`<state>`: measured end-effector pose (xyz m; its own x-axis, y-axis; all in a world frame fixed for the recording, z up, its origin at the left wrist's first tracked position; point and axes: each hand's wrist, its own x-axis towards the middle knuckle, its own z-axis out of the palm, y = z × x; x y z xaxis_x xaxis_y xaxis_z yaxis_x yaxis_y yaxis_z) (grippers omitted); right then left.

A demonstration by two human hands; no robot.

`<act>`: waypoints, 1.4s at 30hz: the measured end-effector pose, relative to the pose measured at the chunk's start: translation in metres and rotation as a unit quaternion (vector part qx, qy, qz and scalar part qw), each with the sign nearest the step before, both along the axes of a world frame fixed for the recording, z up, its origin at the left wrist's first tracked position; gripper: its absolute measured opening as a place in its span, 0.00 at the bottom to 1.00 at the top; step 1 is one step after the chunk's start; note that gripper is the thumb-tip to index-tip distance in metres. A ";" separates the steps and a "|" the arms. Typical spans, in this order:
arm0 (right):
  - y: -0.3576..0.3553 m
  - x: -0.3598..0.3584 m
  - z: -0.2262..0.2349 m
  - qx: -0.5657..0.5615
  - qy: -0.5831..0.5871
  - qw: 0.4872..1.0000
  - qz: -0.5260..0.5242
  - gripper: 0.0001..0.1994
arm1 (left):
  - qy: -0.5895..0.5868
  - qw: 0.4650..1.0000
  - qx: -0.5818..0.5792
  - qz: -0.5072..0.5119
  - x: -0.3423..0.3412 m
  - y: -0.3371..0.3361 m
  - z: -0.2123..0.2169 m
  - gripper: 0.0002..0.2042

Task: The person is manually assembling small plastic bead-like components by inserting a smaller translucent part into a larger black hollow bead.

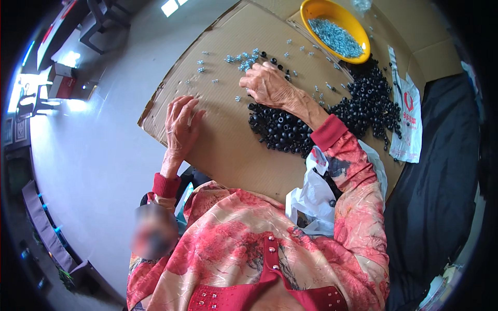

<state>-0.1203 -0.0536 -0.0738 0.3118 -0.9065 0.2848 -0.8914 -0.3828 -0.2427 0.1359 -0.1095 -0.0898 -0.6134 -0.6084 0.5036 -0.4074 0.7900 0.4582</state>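
From where I stand, the pale floor spreads widest, off to the person's left. Next in size is a brown cardboard sheet, lying slantwise in front of the person, and along the right side runs a dark cloth, rumpled into folds. The person wears a floral top in red, pink and cream, with red cuffs at both wrists.

On the cardboard, small black round pieces lie in a broad heap, which runs from under the right wrist and forearm away to the right, toward the bowl. A crumpled white plastic bag sits close to the body under the right forearm, and a flatter white bag lies beyond the heap's right edge. The yellow bowl stands at the far edge, holding a pile of bluish metal pieces.

The left hand is laid palm down on the cardboard, fingers loosely spread, nothing seen in it. The right hand is bent over the cardboard with its fingers curled; its fingertips are hidden from me, so I can't tell whether they pinch anything. Just beyond them is a loose metal cluster, with a few single bits scattered around
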 end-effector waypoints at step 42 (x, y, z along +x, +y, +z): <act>0.076 -0.109 0.035 0.050 -0.025 0.958 -0.280 0.07 | 0.041 0.996 -0.076 -0.013 -0.104 -0.023 0.019 0.09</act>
